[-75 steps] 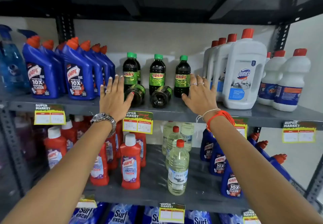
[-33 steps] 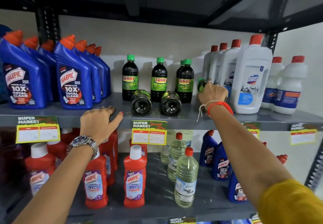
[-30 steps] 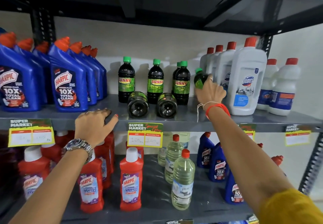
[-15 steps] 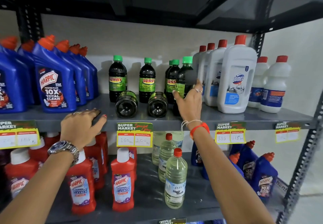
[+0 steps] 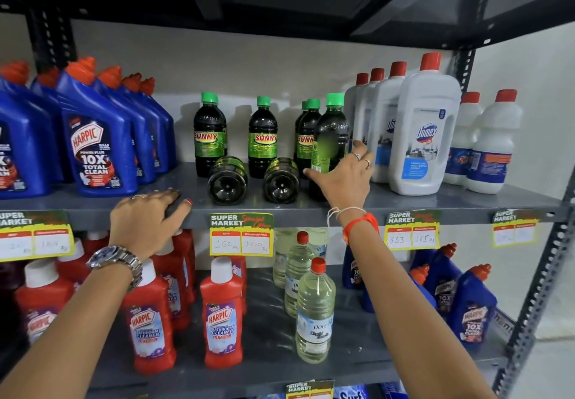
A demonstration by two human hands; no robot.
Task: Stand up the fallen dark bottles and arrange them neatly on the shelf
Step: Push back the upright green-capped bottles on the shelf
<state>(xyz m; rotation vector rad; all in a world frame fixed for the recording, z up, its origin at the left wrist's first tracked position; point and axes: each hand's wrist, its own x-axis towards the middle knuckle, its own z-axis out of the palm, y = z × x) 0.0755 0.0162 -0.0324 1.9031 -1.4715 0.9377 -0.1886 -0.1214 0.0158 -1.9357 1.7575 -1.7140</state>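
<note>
Two dark bottles lie on their sides on the grey shelf (image 5: 404, 204), bases toward me: one on the left (image 5: 228, 180) and one on the right (image 5: 281, 180). Behind them stand dark green-capped bottles with SUNNY labels: one at the left (image 5: 208, 132), one in the middle (image 5: 263, 135) and a pair further right (image 5: 306, 131). My right hand (image 5: 342, 177) is wrapped around the lower part of another upright dark bottle (image 5: 332, 131) at the front right of the group. My left hand (image 5: 146, 216) rests flat on the shelf's front edge, holding nothing.
Blue Harpic bottles (image 5: 96, 153) crowd the shelf's left; white Domex bottles (image 5: 424, 131) stand close on the right. Price tags (image 5: 241, 233) hang from the edge. The lower shelf holds red Harpic bottles (image 5: 222, 314) and clear bottles (image 5: 314, 311).
My right hand brought a dark bottle out from near the white bottles and set it upright at the front right of the group. My left hand dropped to the shelf edge.
</note>
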